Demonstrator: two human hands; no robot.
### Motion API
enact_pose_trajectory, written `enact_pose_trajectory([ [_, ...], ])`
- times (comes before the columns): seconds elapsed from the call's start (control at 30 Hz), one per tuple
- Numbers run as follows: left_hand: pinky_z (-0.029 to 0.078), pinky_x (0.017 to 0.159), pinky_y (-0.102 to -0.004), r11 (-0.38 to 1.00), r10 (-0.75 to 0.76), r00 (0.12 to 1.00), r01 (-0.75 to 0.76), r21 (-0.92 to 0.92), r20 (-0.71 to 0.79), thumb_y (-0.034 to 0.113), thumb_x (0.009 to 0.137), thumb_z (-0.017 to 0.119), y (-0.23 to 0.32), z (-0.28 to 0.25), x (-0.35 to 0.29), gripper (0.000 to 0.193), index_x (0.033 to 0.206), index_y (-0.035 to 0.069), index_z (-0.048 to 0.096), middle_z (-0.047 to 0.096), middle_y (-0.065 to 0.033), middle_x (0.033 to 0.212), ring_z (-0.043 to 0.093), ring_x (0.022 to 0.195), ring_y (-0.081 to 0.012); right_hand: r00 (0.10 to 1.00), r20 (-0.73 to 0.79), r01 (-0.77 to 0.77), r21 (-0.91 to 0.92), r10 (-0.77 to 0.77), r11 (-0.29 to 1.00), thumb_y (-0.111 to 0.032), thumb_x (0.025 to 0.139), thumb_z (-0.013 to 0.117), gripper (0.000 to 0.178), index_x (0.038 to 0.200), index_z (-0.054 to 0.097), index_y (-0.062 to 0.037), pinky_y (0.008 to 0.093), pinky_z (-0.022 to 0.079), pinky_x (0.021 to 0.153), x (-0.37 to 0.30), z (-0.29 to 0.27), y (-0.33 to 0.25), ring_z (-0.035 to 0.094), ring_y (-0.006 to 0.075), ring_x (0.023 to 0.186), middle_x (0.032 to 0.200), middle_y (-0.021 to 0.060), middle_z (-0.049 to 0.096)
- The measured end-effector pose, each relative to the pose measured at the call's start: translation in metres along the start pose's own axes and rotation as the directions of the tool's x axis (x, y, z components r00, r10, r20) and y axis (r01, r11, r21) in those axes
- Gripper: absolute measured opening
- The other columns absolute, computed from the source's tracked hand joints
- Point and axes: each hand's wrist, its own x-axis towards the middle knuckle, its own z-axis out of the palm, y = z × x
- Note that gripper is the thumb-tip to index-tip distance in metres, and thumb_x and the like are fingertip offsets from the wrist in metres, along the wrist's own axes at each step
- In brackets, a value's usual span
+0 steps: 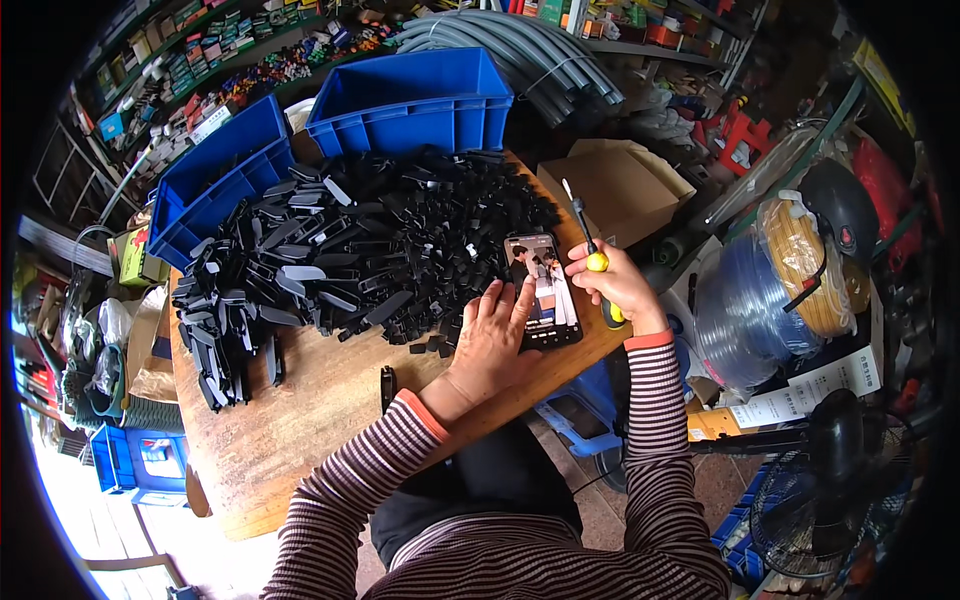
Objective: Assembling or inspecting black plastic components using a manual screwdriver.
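My left hand (491, 340) lies palm down at the left edge of a phone (552, 297), its fingers stretched out and reaching over the lit screen. The screen shows a picture of several people. My right hand (620, 282) is closed around a screwdriver (598, 262) with a yellow and black handle, its shaft pointing up and away. That hand is just right of the phone, by the table's edge. Beyond both hands spreads a large heap of black plastic parts (350, 245). A single black part (388, 386) lies apart, near my left wrist.
Two blue bins (410, 125) (225, 190) stand behind the heap on the wooden table (290, 440). To the right are an open cardboard box (620, 190), wrapped coils of tubing (755, 300) and a black fan (835, 480). Grey hoses (520, 50) and crowded shelves line the back.
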Motion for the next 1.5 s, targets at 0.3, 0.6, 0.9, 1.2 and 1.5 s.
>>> enact_pose_trajectory([
  [0.3, 0.027, 0.109, -0.0467, 0.999, -0.003, 0.999, 0.005, -0.034, 0.042, 0.032, 0.072, 0.078, -0.003, -0.002, 0.003, 0.100, 0.150, 0.000, 0.024, 0.049, -0.0221, 0.136, 0.038, 0.133, -0.0357, 0.997, 0.072, 0.001, -0.028, 0.001, 1.000, -0.002, 0.082, 0.065, 0.030, 0.111, 0.056, 0.0007, 0.0228, 0.048, 0.053, 0.009, -0.004, -0.001, 0.062, 0.0123, 0.078, 0.100, 0.0120, 0.065],
  [0.6, 0.026, 0.110, -0.0479, 1.000, -0.004, 1.000, 0.005, -0.021, 0.015, 0.035, 0.075, 0.076, -0.004, 0.003, -0.001, 0.098, 0.150, 0.000, 0.024, 0.047, -0.0212, 0.138, 0.036, 0.135, -0.0348, 1.000, 0.018, -0.003, -0.003, 0.003, 1.000, 0.000, 0.082, 0.064, 0.025, 0.105, 0.057, -0.0008, 0.0224, 0.047, 0.052, 0.004, -0.001, 0.000, 0.059, 0.0105, 0.067, 0.095, 0.0105, 0.064],
  [0.9, 0.028, 0.109, -0.0486, 0.998, 0.055, 0.998, -0.055, 0.013, -0.023, 0.032, 0.076, 0.074, -0.004, -0.017, -0.025, 0.083, 0.147, 0.009, 0.037, 0.047, -0.0195, 0.140, 0.037, 0.135, -0.0336, 0.999, 0.025, -0.018, -0.050, 0.020, 0.999, -0.001, 0.081, 0.066, 0.026, 0.105, 0.058, -0.0016, 0.0222, 0.047, 0.052, 0.004, -0.002, -0.001, 0.058, 0.0097, 0.066, 0.097, 0.0090, 0.064],
  [1.2, 0.051, 0.085, -0.0383, 0.994, 0.016, 0.995, -0.026, -0.104, -0.097, 0.000, 0.076, 0.062, -0.070, -0.106, -0.112, 0.038, 0.112, 0.007, 0.067, 0.065, -0.0095, 0.113, 0.060, 0.102, -0.0285, 0.946, -0.107, 0.215, -0.501, -0.307, 0.838, -0.004, 0.080, 0.070, 0.017, 0.094, 0.059, -0.0005, 0.0244, 0.050, 0.060, -0.031, 0.046, -0.040, 0.060, 0.0087, 0.068, 0.081, 0.0024, 0.064],
  [1.5, 0.054, 0.083, -0.0365, 0.982, 0.174, 0.984, -0.176, -0.062, -0.040, -0.003, 0.070, 0.061, -0.079, -0.115, -0.157, 0.038, 0.106, 0.005, 0.068, 0.067, -0.0074, 0.109, 0.062, 0.096, -0.0272, 0.794, 0.256, 0.565, -0.645, -0.552, 0.513, -0.002, 0.077, 0.071, 0.013, 0.088, 0.064, -0.0005, 0.0363, 0.052, 0.070, -0.046, 0.189, -0.046, 0.064, 0.0318, 0.080, 0.084, 0.0120, 0.065],
])
